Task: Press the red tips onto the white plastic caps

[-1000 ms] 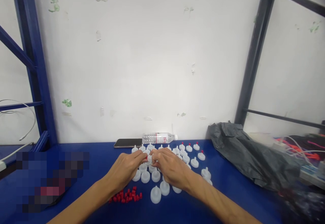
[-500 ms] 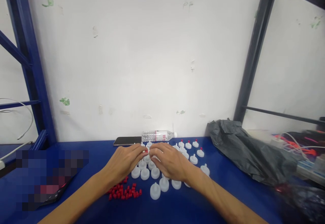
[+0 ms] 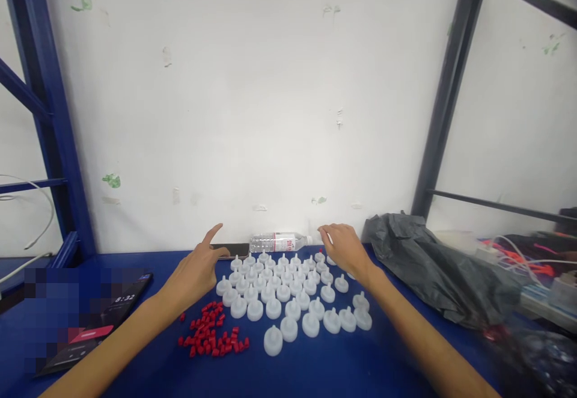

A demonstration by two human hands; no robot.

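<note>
My left hand (image 3: 195, 273) is over the left edge of a group of white spouted caps (image 3: 283, 291), near the phone lying by the wall. Its index finger points up, apart from the other fingers, and I see nothing held in it. My right hand (image 3: 345, 249) is at the far right of the group with its fingers curled together. Whatever they may hold is hidden. Beneath that hand, white caps with red tips partly show. Small red caps (image 3: 207, 333) lie loose in a pile below my left hand.
Against the wall lie a clear plastic bottle (image 3: 283, 241) and a dark phone (image 3: 237, 250). Another phone (image 3: 121, 308), its screen lit, lies on the left. A grey plastic bag (image 3: 419, 266) sits on the blue table's right side, and blue (image 3: 67, 145) and grey (image 3: 444, 97) posts flank the wall.
My hands have parted from their meeting point over the white caps. The left went left and its index finger lifted; the right moved right, over the red-tipped caps.
</note>
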